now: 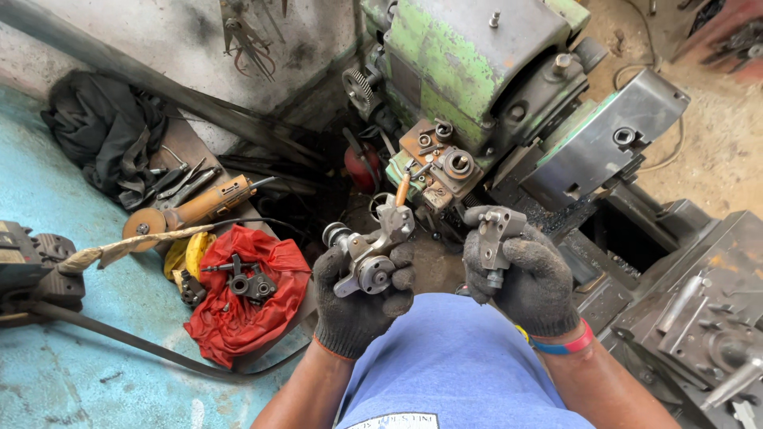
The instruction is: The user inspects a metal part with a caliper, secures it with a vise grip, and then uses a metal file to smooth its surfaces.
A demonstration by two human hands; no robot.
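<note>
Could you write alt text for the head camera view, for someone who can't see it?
Two hands in dark knit gloves each hold a grey metal machine part: left hand a larger bracket assembly, right hand a smaller block. Ahead stands a worn green lathe; a red cloth lies left.

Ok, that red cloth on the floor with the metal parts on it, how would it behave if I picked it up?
The red cloth looks floppy, judging by its crumpled folds. It would likely sag, and the dark metal parts resting on it could slide off.

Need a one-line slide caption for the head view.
Gloved left hand holds a metal lever assembly and right hand a small metal bracket, beside a green lathe.
</note>
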